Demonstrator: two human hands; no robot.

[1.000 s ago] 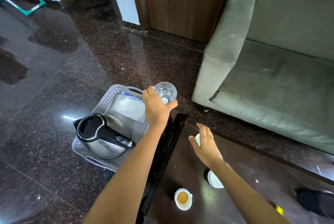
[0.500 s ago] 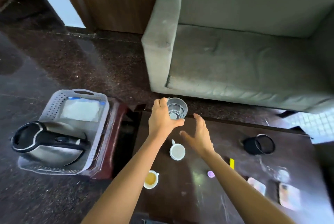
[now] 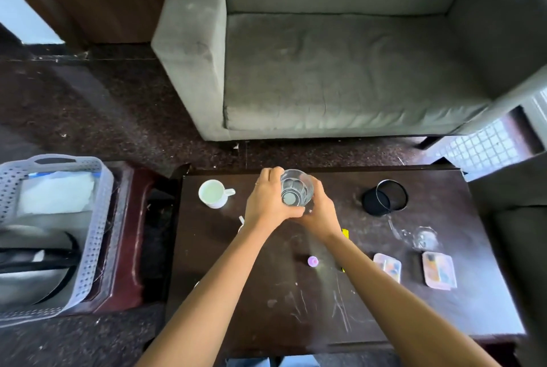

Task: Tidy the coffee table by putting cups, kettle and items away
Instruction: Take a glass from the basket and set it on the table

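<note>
A clear drinking glass is held upright over the dark coffee table, near its far edge. My left hand grips its left side and my right hand cups its right side and base. A white cup stands on the table left of my hands. A grey perforated basket on a red stool at the left holds the steel kettle with its black handle and a white packet. My left forearm hides another cup.
On the table lie a black mesh holder on its side, a tipped clear glass, two pink cases, a small purple cap and a yellow item. A grey sofa stands beyond the table.
The view swung right from the basket to the table. My left hand carried the glass from over the basket to over the table, and my right hand rose to close on it.
</note>
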